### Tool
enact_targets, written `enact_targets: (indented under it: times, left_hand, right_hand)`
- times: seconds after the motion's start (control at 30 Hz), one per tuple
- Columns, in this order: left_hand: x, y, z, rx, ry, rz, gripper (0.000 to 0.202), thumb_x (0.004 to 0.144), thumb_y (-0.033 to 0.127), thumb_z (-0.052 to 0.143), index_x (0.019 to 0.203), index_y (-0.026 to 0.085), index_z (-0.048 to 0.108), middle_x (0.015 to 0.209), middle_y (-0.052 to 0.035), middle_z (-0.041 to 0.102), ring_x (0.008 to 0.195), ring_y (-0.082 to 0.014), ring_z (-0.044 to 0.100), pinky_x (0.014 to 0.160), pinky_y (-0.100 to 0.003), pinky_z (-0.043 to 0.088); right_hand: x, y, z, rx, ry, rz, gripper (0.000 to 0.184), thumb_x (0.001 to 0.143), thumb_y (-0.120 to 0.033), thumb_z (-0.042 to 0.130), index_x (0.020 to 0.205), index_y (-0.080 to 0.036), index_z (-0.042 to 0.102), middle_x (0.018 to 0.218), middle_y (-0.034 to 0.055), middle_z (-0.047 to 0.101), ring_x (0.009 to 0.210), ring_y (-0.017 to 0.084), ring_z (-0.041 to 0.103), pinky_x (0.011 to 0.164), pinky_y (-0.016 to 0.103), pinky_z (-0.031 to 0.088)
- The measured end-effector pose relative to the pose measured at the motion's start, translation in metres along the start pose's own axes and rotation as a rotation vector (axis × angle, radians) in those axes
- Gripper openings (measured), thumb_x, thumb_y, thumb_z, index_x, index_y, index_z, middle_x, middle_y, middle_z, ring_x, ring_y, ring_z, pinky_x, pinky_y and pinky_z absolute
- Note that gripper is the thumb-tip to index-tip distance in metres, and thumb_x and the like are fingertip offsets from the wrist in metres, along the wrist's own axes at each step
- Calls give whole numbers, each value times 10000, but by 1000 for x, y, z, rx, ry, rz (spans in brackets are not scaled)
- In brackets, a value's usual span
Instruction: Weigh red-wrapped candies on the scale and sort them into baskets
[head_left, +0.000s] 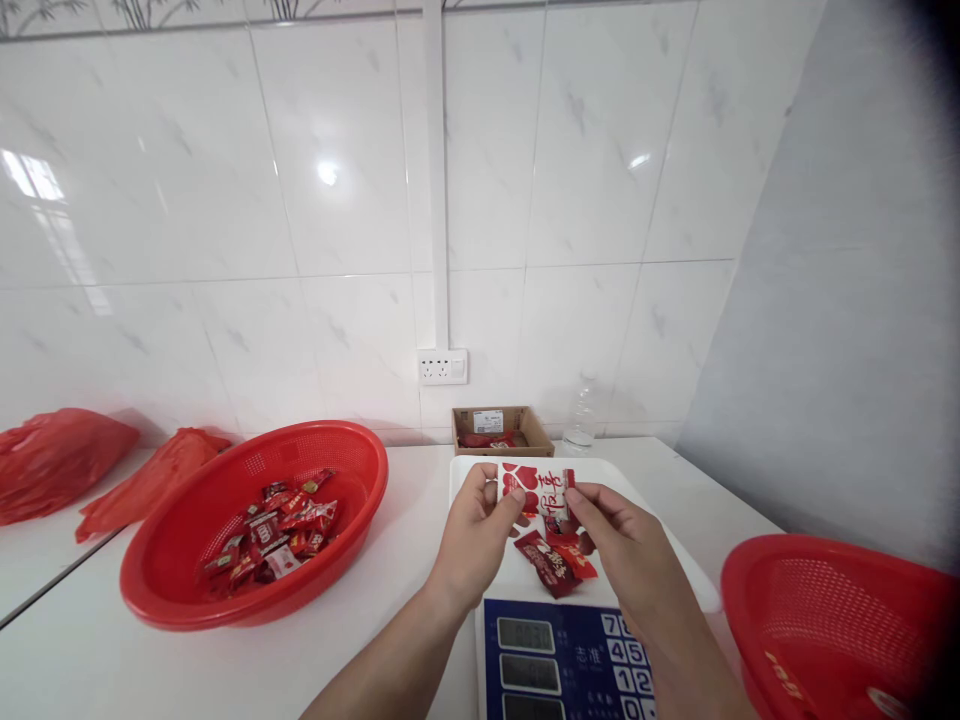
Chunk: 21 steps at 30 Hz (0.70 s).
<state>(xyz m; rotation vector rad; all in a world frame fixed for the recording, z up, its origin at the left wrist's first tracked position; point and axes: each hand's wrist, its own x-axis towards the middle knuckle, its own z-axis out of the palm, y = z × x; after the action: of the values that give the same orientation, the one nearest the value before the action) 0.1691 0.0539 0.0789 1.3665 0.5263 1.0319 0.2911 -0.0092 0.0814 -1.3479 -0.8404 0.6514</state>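
Observation:
My left hand [480,530] and my right hand [619,530] pinch opposite ends of a small white and red wrapped candy packet [541,487]. It has red heart shapes and red writing on its face. Both hands are above the white weighing pan [645,575] of a digital scale. Below the packet lie a dark red candy packet [546,568] and an orange-red candy packet [581,560], partly overlapping. The blue scale panel [589,655] has number keys and several displays; my right forearm covers part of it.
At left, a red plastic basket [367,455] holds several wrapped candies. Red plastic bags [67,460] lie beyond it. A second red basket [840,570] stands at right. Near the wall are a cardboard box [534,432] with red packets and a clear bottle [581,415].

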Motion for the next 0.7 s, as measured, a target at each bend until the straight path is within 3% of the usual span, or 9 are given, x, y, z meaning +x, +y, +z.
enact_targets:
  times: [0.23,0.7]
  left_hand:
    - [1,-3,-3,1,48,42,283,817,436,504,703,183,450,682,20,515,615,-107,488,594,-226,398]
    - [0,-4,-3,-59,48,41,284,808,419,524,683,175,453,661,20,483,627,-106,439,580,-219,411]
  right_hand:
    - [3,2,-1,46,30,9,295,626,-456,658,750,-188,657,536,-25,570,524,123,499,465,220,395]
    - [5,4,0,75,23,28,248,633,-421,662,702,-186,621,533,-32,571,524,104,493,465,193,395]
